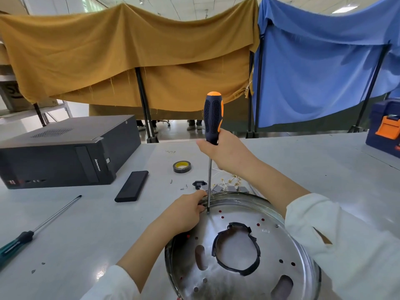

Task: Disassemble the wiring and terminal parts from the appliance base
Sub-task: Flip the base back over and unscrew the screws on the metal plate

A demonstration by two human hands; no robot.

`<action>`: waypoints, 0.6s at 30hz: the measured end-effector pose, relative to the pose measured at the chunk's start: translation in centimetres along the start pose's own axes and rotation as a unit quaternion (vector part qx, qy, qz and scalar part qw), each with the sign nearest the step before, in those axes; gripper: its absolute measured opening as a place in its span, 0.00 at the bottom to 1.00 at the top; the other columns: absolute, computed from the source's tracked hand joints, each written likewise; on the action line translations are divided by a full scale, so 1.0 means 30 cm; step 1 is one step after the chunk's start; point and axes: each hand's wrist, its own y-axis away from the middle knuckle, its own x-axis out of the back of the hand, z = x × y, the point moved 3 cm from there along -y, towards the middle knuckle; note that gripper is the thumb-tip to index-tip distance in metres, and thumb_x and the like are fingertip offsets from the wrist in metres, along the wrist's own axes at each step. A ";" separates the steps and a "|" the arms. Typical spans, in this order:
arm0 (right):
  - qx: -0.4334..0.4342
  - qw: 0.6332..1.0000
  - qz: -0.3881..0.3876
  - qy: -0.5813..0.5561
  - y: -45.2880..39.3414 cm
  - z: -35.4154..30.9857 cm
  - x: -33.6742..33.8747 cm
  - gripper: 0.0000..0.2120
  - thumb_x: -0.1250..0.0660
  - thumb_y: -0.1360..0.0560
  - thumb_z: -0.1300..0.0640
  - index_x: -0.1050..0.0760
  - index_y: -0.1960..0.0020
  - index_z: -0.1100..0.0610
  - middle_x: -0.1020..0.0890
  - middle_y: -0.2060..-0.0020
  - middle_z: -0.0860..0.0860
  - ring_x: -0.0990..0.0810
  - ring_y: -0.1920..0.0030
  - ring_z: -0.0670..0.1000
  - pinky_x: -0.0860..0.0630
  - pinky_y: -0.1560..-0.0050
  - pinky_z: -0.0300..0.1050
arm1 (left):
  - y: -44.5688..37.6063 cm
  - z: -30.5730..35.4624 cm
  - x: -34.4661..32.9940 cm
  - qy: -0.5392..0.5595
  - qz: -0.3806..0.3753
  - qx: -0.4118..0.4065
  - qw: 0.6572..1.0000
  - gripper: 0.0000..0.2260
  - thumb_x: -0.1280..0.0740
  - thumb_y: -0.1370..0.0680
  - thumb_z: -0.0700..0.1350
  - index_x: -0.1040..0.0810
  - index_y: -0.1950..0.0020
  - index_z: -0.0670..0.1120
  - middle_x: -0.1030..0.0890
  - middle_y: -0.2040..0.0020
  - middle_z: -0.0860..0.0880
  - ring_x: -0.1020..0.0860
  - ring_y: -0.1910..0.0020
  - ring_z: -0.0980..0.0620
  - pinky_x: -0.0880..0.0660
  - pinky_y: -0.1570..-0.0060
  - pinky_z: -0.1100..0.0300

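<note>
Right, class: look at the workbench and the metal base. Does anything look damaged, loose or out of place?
Yes. The black ring round the central hole of the metal base is jagged and torn along its edge. Small loose screws lie scattered on the table near the tape roll. Nothing has spilled.

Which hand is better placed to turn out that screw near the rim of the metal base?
Right. The right hand already grips the screwdriver upright, its tip on the metal base, while the left hand steadies the rim.
</note>
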 end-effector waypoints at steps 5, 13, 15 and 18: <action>0.003 0.996 -0.069 -0.060 -0.020 -0.009 -0.014 0.15 0.38 0.22 0.52 0.40 0.63 0.52 0.37 0.77 0.44 0.39 0.82 0.42 0.38 0.79 0.34 | -0.001 -0.003 0.000 -0.001 -0.007 0.002 1.000 0.12 0.43 0.19 0.42 0.32 0.35 0.46 0.22 0.40 0.43 0.26 0.43 0.42 0.28 0.43 0.49; -0.023 0.975 -0.196 -0.105 -0.036 -0.004 -0.004 0.16 0.38 0.22 0.57 0.44 0.63 0.55 0.42 0.76 0.46 0.43 0.77 0.48 0.42 0.77 0.38 | -0.006 -0.012 0.003 0.018 -0.020 -0.020 0.999 0.16 0.42 0.19 0.42 0.32 0.32 0.52 0.24 0.35 0.48 0.27 0.38 0.46 0.30 0.41 0.56; -0.025 0.970 -0.219 -0.101 -0.035 -0.012 0.001 0.16 0.39 0.23 0.57 0.43 0.64 0.55 0.42 0.74 0.49 0.42 0.77 0.48 0.41 0.76 0.38 | -0.006 -0.006 0.007 0.029 -0.028 -0.034 0.999 0.16 0.42 0.19 0.42 0.32 0.31 0.54 0.24 0.35 0.50 0.27 0.38 0.47 0.33 0.45 0.62; -0.013 0.985 -0.173 -0.016 -0.021 -0.022 0.004 0.15 0.40 0.24 0.54 0.41 0.65 0.55 0.36 0.79 0.47 0.33 0.79 0.48 0.34 0.74 0.37 | -0.006 0.005 0.016 0.047 -0.038 -0.055 0.997 0.19 0.42 0.19 0.41 0.32 0.30 0.57 0.25 0.34 0.53 0.28 0.36 0.50 0.37 0.48 0.67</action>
